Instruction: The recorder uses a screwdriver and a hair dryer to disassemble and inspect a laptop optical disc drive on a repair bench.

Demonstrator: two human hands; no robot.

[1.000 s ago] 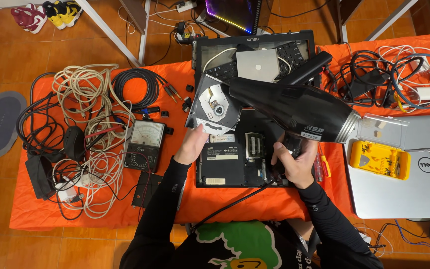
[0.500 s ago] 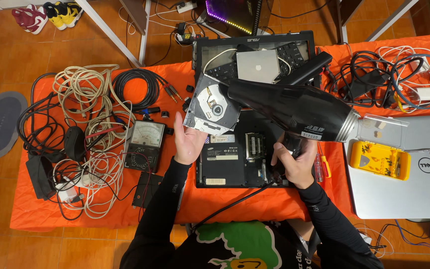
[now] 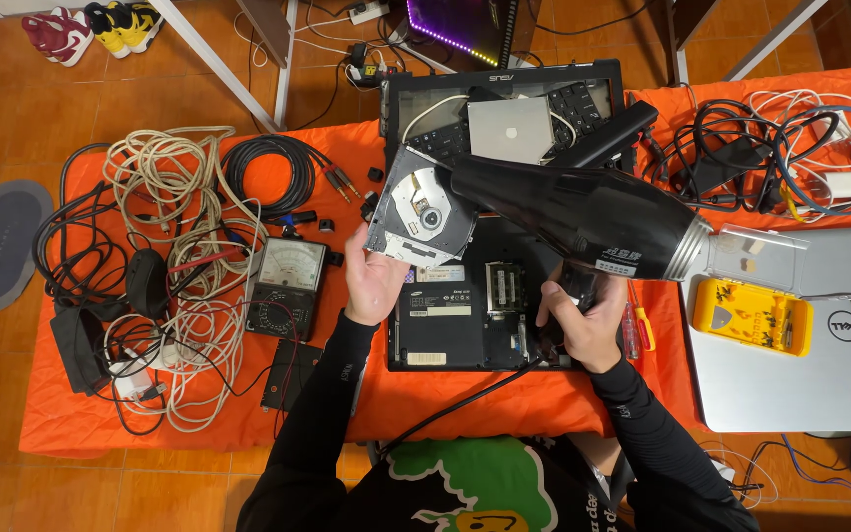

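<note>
Blower crosses laptop; optical drive perhaps touching its rear.

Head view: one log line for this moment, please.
left hand: holds optical drive | right hand: grips black blower | below: opened laptop | table: orange cloth

The left hand has risen off the laptop base toward 12 o'clock, lifting the optical drive with it. A second ago that hand lay lower, beside the base; half a second ago it was already climbing. The drive now sits tilted, its upper end under the blower, a little farther toward 11 o'clock than before.
</note>
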